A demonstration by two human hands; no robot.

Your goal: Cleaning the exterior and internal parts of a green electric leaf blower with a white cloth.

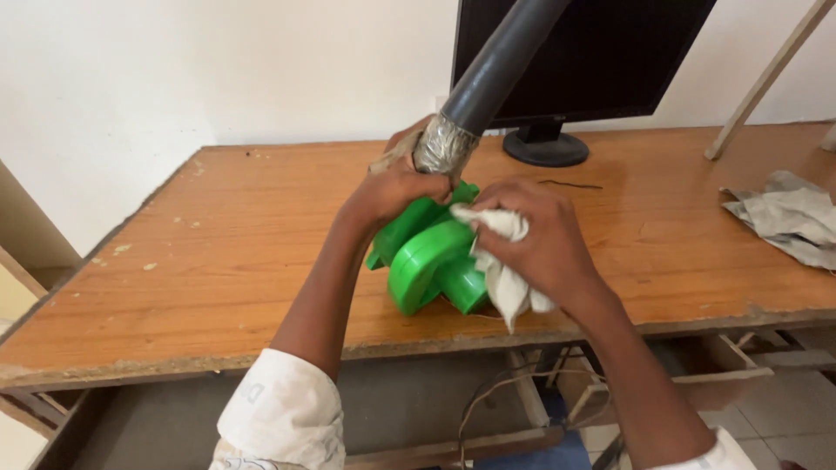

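Observation:
A bright green plastic blower (428,261) with a round housing lies on the wooden table (218,261) near its front edge. A long dark grey pipe (505,61), wrapped with silvery tape at its lower end, rises from the blower toward the upper right. My left hand (396,187) grips the blower's top just below the taped joint. My right hand (544,239) holds a crumpled white cloth (505,274) pressed against the blower's right side.
A black monitor (601,52) on a round stand (546,148) sits at the back of the table. A grey rag (792,218) lies at the right edge. A thin black wire (570,184) lies near the stand. A wooden rod (766,83) leans at the right.

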